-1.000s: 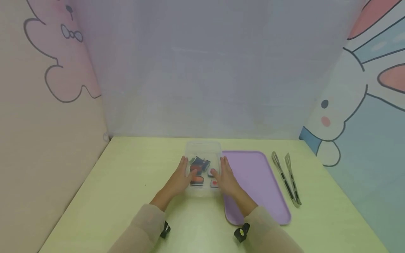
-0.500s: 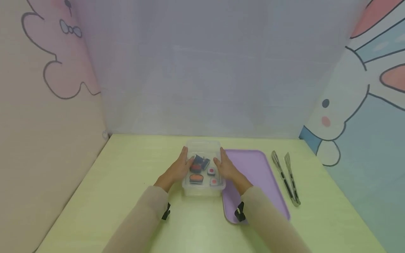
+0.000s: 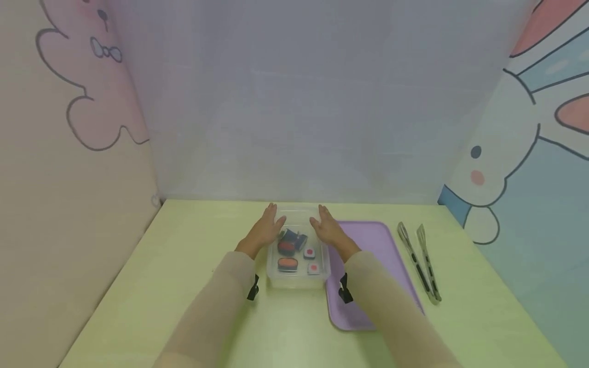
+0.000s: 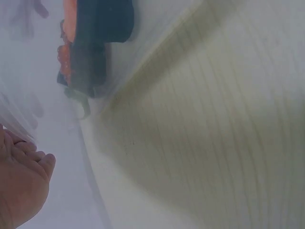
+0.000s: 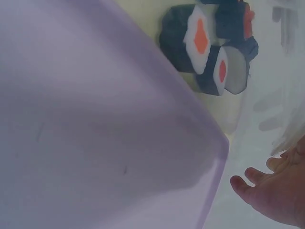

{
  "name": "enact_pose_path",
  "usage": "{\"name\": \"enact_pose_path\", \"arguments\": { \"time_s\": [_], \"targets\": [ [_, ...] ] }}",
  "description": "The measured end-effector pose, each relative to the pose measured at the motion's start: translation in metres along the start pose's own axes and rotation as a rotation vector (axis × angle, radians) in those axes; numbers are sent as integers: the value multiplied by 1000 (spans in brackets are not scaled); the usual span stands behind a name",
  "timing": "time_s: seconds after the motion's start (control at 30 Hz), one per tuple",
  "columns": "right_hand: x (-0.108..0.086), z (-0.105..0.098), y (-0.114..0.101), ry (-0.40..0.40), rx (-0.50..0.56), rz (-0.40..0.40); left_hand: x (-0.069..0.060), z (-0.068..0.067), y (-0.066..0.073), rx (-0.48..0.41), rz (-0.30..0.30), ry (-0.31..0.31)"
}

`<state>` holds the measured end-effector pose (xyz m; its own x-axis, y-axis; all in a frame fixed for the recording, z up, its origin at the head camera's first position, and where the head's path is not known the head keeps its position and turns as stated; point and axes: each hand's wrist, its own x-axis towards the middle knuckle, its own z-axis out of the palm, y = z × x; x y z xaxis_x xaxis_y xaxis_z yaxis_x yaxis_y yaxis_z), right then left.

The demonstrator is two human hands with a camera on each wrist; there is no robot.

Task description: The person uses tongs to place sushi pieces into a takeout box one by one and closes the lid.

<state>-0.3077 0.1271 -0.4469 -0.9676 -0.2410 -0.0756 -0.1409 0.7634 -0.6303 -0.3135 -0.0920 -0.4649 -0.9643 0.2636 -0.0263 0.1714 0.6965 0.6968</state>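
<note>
A clear plastic box with a see-through lid stands on the table, holding several toy sushi pieces. My left hand lies along the box's left rim towards the far end, fingers straight, thumb pointing in over the lid. On the opposite rim my right hand mirrors it. Whether the thumbs touch the lid cannot be seen. In the left wrist view the left hand is beside the cloudy wall; the right wrist view shows the right hand likewise, with sushi rolls visible through plastic.
A purple tray lies right against or close beside the box, partly under the right forearm. Further right are metal tongs with black grips. A curtain closes off the back, and printed panels stand at both sides.
Both hands have slid forward along the box's sides to its far end. Their thumbs have moved off the lid's near part, leaving more of the sushi visible.
</note>
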Motion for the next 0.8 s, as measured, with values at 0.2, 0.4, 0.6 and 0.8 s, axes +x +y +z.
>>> {"name": "enact_pose_path", "arguments": {
  "time_s": [0.2, 0.4, 0.6, 0.8],
  "targets": [
    [3, 10, -1, -11, 60, 22, -1, 0, -4, 43, -11, -7],
    [6, 8, -2, -5, 65, 48, -1, -2, -3, 35, 8, 19],
    [6, 5, 1, 11, 154, 26, 0, -1, -9, -96, -23, 65],
    [-11, -13, 11, 47, 136, -47, -13, -17, -22, -154, -34, 133]
  ]
}}
